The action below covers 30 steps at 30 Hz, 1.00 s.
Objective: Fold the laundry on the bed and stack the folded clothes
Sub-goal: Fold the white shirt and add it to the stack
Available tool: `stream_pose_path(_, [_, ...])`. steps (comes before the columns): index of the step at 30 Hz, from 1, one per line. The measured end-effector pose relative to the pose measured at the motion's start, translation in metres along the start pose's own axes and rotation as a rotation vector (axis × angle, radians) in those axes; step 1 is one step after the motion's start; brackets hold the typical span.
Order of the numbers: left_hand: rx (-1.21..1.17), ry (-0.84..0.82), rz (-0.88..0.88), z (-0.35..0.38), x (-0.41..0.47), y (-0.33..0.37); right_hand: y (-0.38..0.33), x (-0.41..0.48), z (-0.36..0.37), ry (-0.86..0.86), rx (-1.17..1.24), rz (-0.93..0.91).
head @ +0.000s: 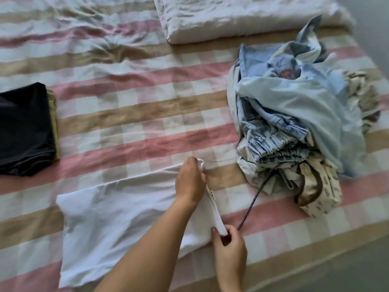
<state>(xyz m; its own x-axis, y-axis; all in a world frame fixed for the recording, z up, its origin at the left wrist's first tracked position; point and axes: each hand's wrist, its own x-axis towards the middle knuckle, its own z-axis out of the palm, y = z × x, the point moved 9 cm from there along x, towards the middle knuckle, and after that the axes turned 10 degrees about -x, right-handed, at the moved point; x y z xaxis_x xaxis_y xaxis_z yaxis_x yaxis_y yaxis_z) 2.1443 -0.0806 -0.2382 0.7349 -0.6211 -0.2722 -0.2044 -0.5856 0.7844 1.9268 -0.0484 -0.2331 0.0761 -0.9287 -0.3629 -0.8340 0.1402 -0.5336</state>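
1. Laundry in hand is a white garment (117, 218), lying flat on the checked bed sheet (136, 102) near the bed's front edge; its right edge is lifted off the sheet and stretched between both hands, probably so that side can be carried over in one straight fold.
2. Left hand (190, 182) grips the far end of that lifted edge, fingers curled round a bunched corner; right hand (230, 247) pinches the near end between thumb and fingers; the taut line between them should keep the fold even.
3. Unfolded pile (294, 114) of pale blue and denim pieces lies right of the white garment, within reach as the next supply; a dark cord (252, 203) trails from it toward the garment's near right corner.
4. Folded dark stack (25, 129) sits well left of the white garment, over an olive piece (53, 114), apparently kept apart for finished items; a folded white duvet (242, 15) lies beyond the garment.
5. Small label (211, 193) shows on the lifted edge; its marks are too blurred to read; no brand is legible anywhere.
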Motion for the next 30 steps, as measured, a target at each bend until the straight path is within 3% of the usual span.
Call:
stream_pose_path(3, [-0.300,-0.015,-0.164,-0.027,-0.006,-0.012,-0.027,-0.030,-0.010,0.130,0.103,-0.156])
stream_pose_path(7, [-0.864,-0.084,-0.312,-0.087,-0.026,-0.033,-0.100,-0.098,-0.007,0.266,0.063,-0.670])
stream_pose_path(10, [-1.013,-0.013,-0.352,-0.160,-0.045,-0.073,-0.142,-0.149,0.027,0.238,0.023,-0.900])
stream_pose_path(14, [-1.057,0.200,-0.466,-0.228,-0.070,-0.149,-0.170,-0.195,0.080,0.143,-0.032,-1.061])
stream_pose_path(18, [-0.900,0.369,-0.576,-0.251,-0.083,-0.208,-0.176,-0.214,0.135,-0.057,-0.181,-1.137])
stream_pose_path(20, [-0.720,0.453,-0.545,-0.260,-0.087,-0.221,-0.175,-0.221,0.156,-0.156,-0.275,-1.192])
stream_pose_path(23, [-0.231,0.651,-0.207,-0.281,-0.096,-0.186,-0.177,-0.203,0.149,-0.122,-0.225,-1.148])
stream_pose_path(24, [-0.140,0.624,-0.043,-0.273,-0.097,-0.165,-0.179,-0.189,0.144,-0.083,-0.207,-1.086])
stream_pose_path(26, [-0.053,0.362,0.189,-0.232,-0.093,-0.139,-0.180,-0.156,0.145,-0.065,-0.328,-0.952])
stream_pose_path(28, [0.107,0.106,0.247,-0.188,-0.091,-0.137,-0.173,-0.133,0.162,-0.165,-0.555,-0.863])
stream_pose_path(30, [0.335,0.019,0.204,-0.170,-0.086,-0.151,-0.156,-0.122,0.178,-0.207,-0.668,-0.889])
